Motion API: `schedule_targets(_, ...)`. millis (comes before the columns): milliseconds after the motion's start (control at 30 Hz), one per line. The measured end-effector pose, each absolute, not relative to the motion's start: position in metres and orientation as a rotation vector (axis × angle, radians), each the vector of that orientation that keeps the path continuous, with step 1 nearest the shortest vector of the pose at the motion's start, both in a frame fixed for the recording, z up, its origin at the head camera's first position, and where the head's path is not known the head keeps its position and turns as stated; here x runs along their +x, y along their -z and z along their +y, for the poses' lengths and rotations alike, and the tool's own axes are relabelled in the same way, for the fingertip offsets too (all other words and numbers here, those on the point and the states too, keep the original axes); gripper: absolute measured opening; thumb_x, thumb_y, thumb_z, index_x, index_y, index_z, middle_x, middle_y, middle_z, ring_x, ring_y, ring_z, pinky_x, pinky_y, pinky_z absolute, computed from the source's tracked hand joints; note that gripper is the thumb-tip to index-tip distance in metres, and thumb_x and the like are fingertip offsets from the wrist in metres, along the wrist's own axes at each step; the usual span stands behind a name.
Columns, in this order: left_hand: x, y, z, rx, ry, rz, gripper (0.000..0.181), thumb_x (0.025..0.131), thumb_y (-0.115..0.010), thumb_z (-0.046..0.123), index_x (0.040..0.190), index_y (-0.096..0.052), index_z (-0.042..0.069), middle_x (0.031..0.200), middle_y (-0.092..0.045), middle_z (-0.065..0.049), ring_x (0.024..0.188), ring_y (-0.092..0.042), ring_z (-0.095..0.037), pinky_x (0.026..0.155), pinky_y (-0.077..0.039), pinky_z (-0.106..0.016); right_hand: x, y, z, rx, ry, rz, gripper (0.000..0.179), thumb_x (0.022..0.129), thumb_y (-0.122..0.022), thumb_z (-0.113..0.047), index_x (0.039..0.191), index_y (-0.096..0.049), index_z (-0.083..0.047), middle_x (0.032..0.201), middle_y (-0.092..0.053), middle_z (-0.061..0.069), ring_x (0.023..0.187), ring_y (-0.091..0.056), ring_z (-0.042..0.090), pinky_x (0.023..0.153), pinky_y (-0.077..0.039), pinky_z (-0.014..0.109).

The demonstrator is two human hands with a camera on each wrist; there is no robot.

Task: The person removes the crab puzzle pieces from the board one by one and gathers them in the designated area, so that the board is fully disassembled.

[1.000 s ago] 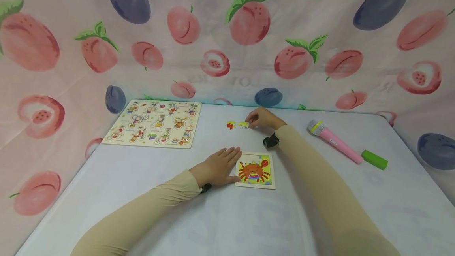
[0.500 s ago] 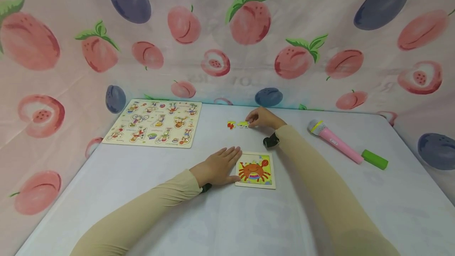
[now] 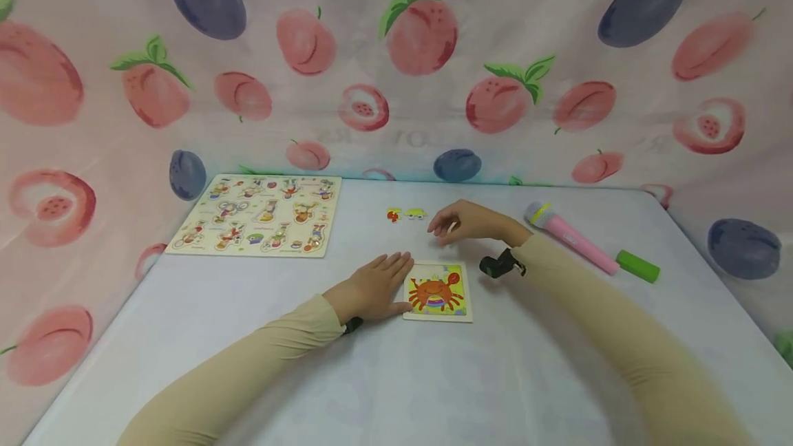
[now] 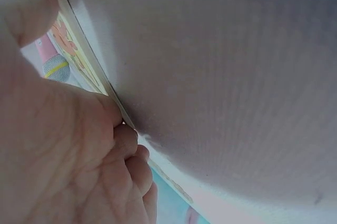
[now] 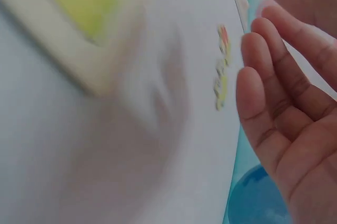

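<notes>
A square crab jigsaw puzzle (image 3: pixel 436 293) in a pale wooden frame lies flat on the white table. My left hand (image 3: pixel 372 289) rests at its left side, fingers straight, with thumb and fingertips touching the frame's edge. In the left wrist view the fingers (image 4: pixel 131 155) lie along that edge. Two small loose puzzle pieces lie behind the frame: a red-and-yellow piece (image 3: pixel 394 215) and a yellow-and-white piece (image 3: pixel 415 213). To the right of them my right hand (image 3: pixel 467 222) hovers with loosely bent fingers. In the right wrist view its palm shows nothing held.
A large wooden peg board (image 3: pixel 257 215) with cartoon figures lies at the back left. Toward the right are a pink toy microphone (image 3: pixel 573 239) and a green block (image 3: pixel 638 266). A fruit-print cloth (image 3: pixel 421 102) hangs behind the table.
My right hand has left the yellow-and-white piece and moved right and nearer to me. The left hand stays at the frame. The whole head view has shifted slightly.
</notes>
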State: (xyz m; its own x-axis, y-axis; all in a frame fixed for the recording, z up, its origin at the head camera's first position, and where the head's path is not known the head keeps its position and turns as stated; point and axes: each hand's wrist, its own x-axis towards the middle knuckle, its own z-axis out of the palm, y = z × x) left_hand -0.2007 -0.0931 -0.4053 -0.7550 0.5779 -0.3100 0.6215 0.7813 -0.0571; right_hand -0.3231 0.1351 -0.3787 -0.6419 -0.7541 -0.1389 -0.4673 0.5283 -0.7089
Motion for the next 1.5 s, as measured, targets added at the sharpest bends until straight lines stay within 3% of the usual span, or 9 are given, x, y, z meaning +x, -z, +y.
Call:
schedule_targets(400, -0.204, 0.408, -0.095, 0.931, 0.217, 2.706, 0.084, 0.092, -0.039, 0.061, 0.152, -0.014, 0.008, 0.159, -0.013, -0.006, 0.147, -0.013, -0.022, 0.121, -0.014, -0.036, -0.289, 0.389, 0.148, -1.028, 0.733, 2.286, 0.027, 0.077, -0.074, -0.005, 0.103, -0.07, -0.005, 0.097, -0.069, 0.006, 0.085, -0.058, 0.014, 0.076, -0.051, 0.023)
schedule_targets(900, -0.201, 0.409, -0.093, 0.965, 0.274, 2.73, 0.082, 0.093, -0.037, 0.062, 0.151, -0.015, 0.007, 0.159, -0.016, -0.007, 0.147, -0.015, -0.021, 0.12, -0.017, -0.035, -0.301, 0.391, 0.139, -1.059, 0.545, 2.215, 0.019, 0.077, -0.073, -0.004, 0.095, -0.07, -0.012, 0.083, -0.058, 0.0, 0.078, -0.051, 0.011, 0.075, -0.049, 0.02)
schedule_targets(1067, -0.201, 0.409, -0.093, 0.966, 0.279, 2.732, 0.083, 0.093, -0.037, 0.062, 0.151, -0.016, 0.008, 0.159, -0.016, -0.007, 0.147, -0.016, -0.021, 0.12, -0.018, -0.035, -0.301, 0.391, 0.137, -1.046, 0.525, 2.218, 0.016, 0.078, -0.073, -0.004, 0.091, -0.07, -0.012, 0.083, -0.059, 0.0, 0.077, -0.05, 0.011, 0.076, -0.049, 0.021)
schedule_targets(1500, -0.201, 0.409, -0.093, 0.957, 0.289, 2.727, 0.083, 0.093, -0.037, 0.062, 0.151, -0.015, 0.008, 0.159, -0.015, -0.006, 0.147, -0.015, -0.02, 0.12, -0.017, -0.035, -0.3, 0.388, 0.14, -1.063, 0.539, 2.234, 0.023, 0.075, -0.077, -0.004, 0.096, -0.071, -0.012, 0.086, -0.059, 0.003, 0.078, -0.052, 0.011, 0.076, -0.052, 0.022)
